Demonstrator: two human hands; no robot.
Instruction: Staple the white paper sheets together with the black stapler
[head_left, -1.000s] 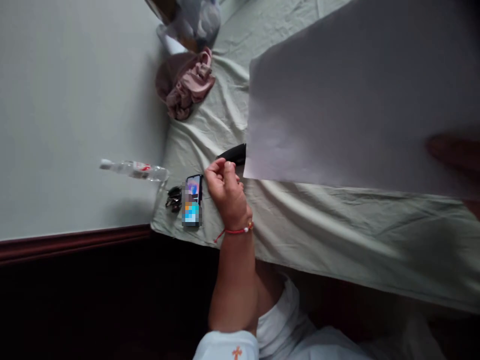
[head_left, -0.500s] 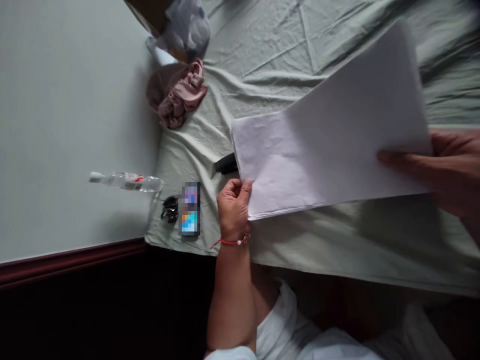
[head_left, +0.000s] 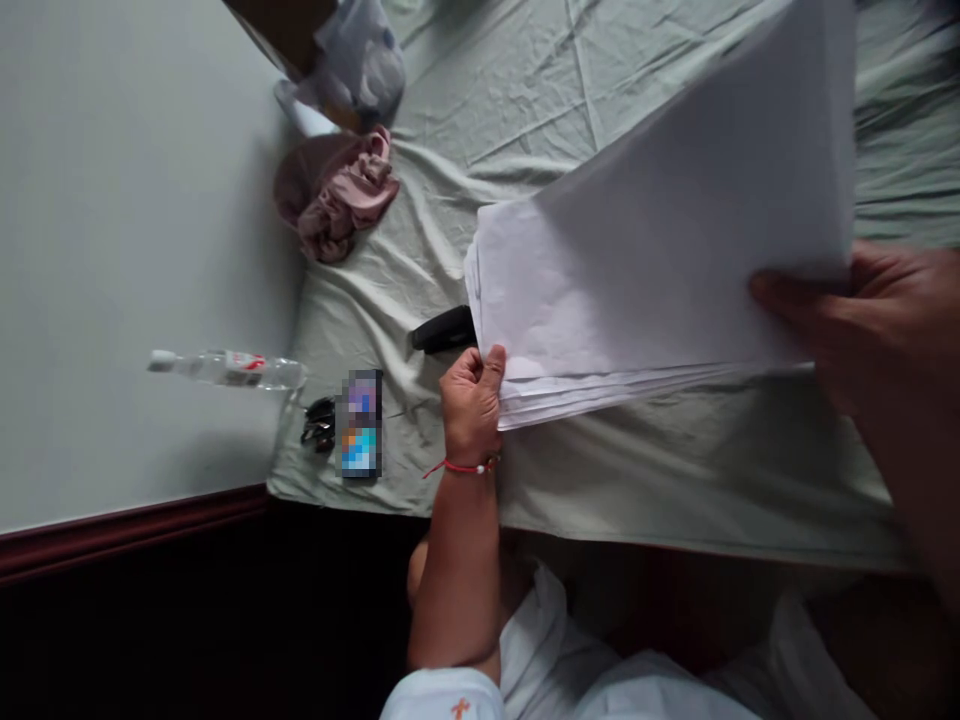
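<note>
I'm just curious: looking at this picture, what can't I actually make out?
All in the head view:
Paper sheets: their undersides face away.
Right hand: fingertips beneath are hidden by the sheets.
Black object: one end is hidden behind the sheets.
Phone: its screen is blurred into coloured squares.
Brown box-like thing: cut off by the top edge.

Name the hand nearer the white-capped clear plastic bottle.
Left. The left hand, on the left edge of the white paper sheets, is right of the bottle; the right hand is farther right, at their other end.
</note>
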